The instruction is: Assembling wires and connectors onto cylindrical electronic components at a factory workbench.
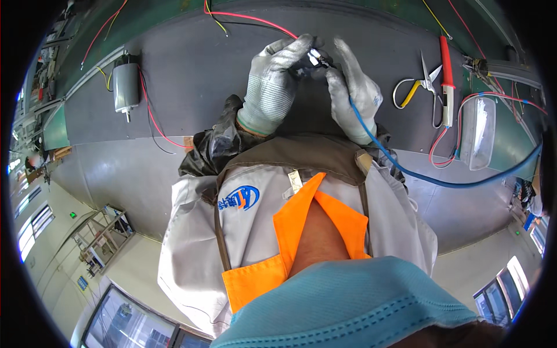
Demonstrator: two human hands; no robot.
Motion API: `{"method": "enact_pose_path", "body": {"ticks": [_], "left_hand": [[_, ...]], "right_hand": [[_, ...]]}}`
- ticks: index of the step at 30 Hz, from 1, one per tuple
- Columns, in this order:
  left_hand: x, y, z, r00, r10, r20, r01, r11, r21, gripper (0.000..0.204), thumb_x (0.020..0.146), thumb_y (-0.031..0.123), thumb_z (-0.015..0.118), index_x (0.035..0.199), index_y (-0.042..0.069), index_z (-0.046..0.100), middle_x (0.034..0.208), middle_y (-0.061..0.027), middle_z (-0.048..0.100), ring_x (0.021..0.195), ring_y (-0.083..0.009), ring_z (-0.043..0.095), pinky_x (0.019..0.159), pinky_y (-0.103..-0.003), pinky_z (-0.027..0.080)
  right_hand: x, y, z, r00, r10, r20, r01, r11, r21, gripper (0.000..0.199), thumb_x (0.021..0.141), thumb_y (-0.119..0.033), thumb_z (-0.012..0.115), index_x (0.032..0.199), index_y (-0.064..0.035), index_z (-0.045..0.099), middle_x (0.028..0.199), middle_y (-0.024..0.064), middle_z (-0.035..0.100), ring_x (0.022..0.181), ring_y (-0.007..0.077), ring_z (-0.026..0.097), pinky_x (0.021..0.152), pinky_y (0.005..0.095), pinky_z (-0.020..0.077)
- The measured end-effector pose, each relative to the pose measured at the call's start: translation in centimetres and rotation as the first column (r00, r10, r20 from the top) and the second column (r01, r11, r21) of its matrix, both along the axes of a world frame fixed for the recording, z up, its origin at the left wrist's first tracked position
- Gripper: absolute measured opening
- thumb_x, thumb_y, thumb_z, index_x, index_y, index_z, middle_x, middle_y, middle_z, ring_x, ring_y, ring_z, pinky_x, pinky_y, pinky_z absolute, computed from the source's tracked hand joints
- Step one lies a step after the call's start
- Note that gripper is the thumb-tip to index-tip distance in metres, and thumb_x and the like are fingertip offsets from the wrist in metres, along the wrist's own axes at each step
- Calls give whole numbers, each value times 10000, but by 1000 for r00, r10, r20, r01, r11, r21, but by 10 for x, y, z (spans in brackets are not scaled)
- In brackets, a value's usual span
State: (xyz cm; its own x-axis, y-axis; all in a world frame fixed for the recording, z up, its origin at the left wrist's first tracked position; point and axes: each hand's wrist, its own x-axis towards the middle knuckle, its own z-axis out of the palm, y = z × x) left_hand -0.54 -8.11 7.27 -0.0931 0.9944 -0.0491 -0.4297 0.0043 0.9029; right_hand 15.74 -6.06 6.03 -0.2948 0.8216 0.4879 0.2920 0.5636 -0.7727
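Note:
Both my hands wear pale grey knitted gloves and meet near the middle of the dark bench. My left hand (272,81) pinches the end of a red wire (255,19) that runs in from the far edge, with a black wire close beside it. A small white connector (314,57) shows between my fingertips. My right hand (355,95) holds the end of a blue cable (380,145) up against the connector. The cable curves away to the right. Dark finger coatings hide how the parts join.
At the left lies a silver cylindrical motor (126,87) with red and black leads. To the right are yellow-handled scissors (422,87), a red-and-white pen-shaped tool (447,81) on a cord, and a clear plastic tray (478,133). Metal rails border the dark bench mat (191,75).

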Motion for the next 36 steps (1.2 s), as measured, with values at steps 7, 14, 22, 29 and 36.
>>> {"method": "enact_pose_path", "body": {"ticks": [7,14,22,29,36], "left_hand": [[20,6,-9,959,64,276,-29,991,-128,225,1004,185,618,1069,-15,699,947,-79,717,853,-120,659,747,-261,517],[-9,16,-58,835,38,549,40,991,-129,283,1024,209,501,1192,26,638,1263,-197,649,1128,-287,635,1022,-446,490],[-19,15,-59,837,49,545,95,968,-234,225,1021,192,554,1116,15,654,1141,-159,704,958,-203,666,908,-359,524],[-14,19,-47,904,-7,428,130,957,-258,269,1004,177,557,1127,-45,646,1144,-159,689,1061,-249,650,989,-378,486],[-30,17,-49,919,-46,392,104,986,-129,262,1030,162,559,1179,-35,646,1125,-80,723,999,-103,663,885,-267,508]], "right_hand": [[-1,-2,-2,994,-85,-70,74,986,-148,487,932,-124,631,1397,-14,538,1138,184,713,838,255,737,730,325,569],[106,58,-15,822,-218,527,122,970,211,575,864,-214,692,1399,-87,525,1149,169,682,903,334,673,786,454,541],[259,87,-69,514,-391,763,408,895,184,647,893,-195,699,1485,-116,450,1022,157,712,919,345,694,775,425,558],[52,187,15,944,309,115,-190,796,-575,662,836,-40,721,1455,-14,486,1315,101,623,1146,146,610,1003,275,465],[-47,245,15,728,488,482,-130,788,-602,598,901,-127,623,1482,-100,484,1101,139,708,841,177,652,826,313,520]]}}
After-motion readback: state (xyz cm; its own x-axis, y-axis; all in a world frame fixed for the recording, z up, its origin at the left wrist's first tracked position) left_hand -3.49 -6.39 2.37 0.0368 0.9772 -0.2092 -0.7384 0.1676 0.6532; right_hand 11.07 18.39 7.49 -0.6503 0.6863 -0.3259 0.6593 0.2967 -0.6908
